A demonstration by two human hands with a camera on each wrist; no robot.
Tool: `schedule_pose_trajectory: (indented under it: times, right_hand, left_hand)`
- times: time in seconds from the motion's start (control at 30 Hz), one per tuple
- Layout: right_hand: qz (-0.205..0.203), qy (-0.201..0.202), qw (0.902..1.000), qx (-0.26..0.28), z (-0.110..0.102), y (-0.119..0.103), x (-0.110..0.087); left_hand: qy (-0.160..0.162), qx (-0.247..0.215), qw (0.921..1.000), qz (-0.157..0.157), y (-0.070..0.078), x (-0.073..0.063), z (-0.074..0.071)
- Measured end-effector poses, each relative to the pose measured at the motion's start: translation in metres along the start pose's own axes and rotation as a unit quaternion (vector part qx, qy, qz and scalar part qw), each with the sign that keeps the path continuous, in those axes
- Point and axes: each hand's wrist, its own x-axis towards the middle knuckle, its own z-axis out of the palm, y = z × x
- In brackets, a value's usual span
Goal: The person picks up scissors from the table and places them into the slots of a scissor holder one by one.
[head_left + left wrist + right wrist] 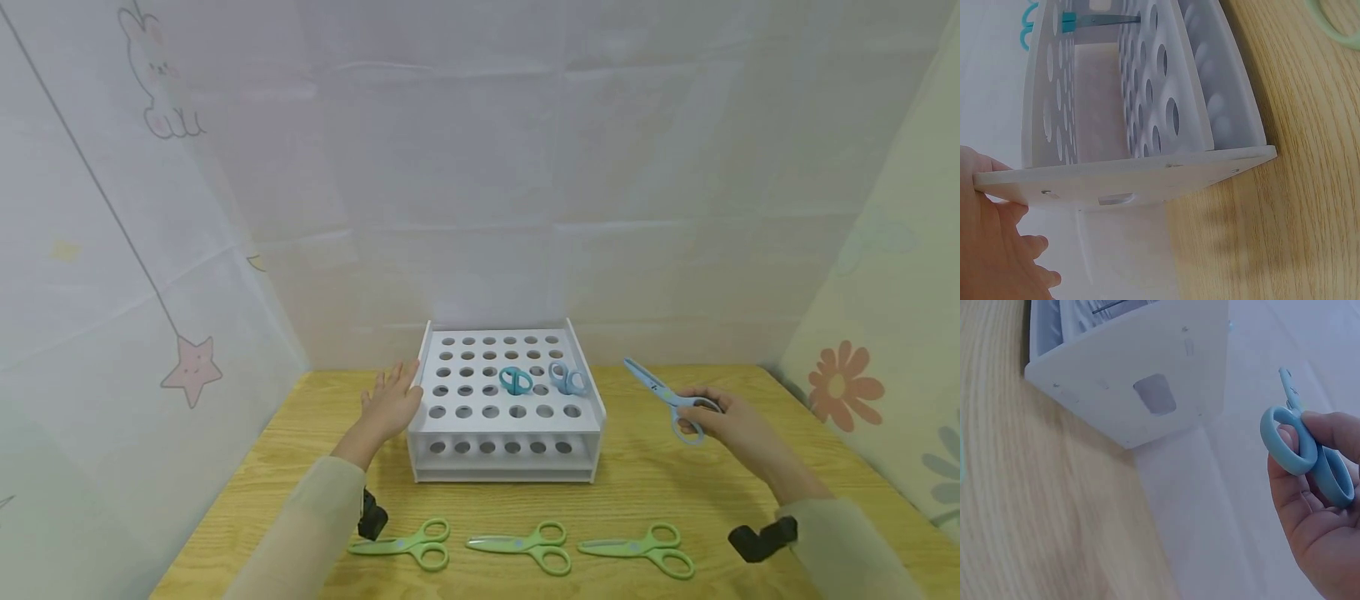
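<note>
My right hand point(716, 414) holds light blue scissors point(660, 390) by the handle loops, to the right of a white rack point(506, 421) with rows of round holes. Their blades point up and left in the head view; the right wrist view shows the thumb on the loops point(1288, 440). At the rack's left side panel point(1129, 181), my left hand point(390, 408) touches the top edge with fingers spread. Teal scissors point(515, 381) and another light blue pair point(567, 378) stand in rack holes, handles up. Below the teal handles, a blade point(1107, 20) shows between the tiers.
Three green scissors lie in a row along the wooden table's front: left pair point(405, 544), middle pair point(525, 546) and right pair point(641, 548). A pale cloth point(450, 167) hangs behind the table, with printed cloth point(892, 275) at the right side.
</note>
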Motion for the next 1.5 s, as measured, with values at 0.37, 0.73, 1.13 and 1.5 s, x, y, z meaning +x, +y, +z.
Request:
schedule_pose_trajectory:
  times: [0.37, 0.73, 1.13, 1.5]
  right_hand:
    - [-0.016, 0.007, 0.9996, 0.020, 0.007, -0.020, 0.014]
    - [-0.033, 0.005, 0.9991, 0.025, 0.010, -0.035, 0.026]
    - [-0.024, 0.010, 0.9991, 0.033, 0.022, -0.063, 0.039]
    - [-0.035, 0.012, 0.9984, 0.042, 0.034, -0.077, 0.056]
  left_hand:
    - [0.002, 0.001, 1.0000, 0.001, -0.002, 0.000, 0.002]
    - [-0.003, -0.001, 1.0000, -0.005, 0.000, -0.001, -0.001]
    - [0.001, -0.003, 1.0000, -0.006, 0.001, -0.003, -0.002]
    - [0.002, 0.004, 1.0000, -0.005, 0.000, 0.001, 0.000]
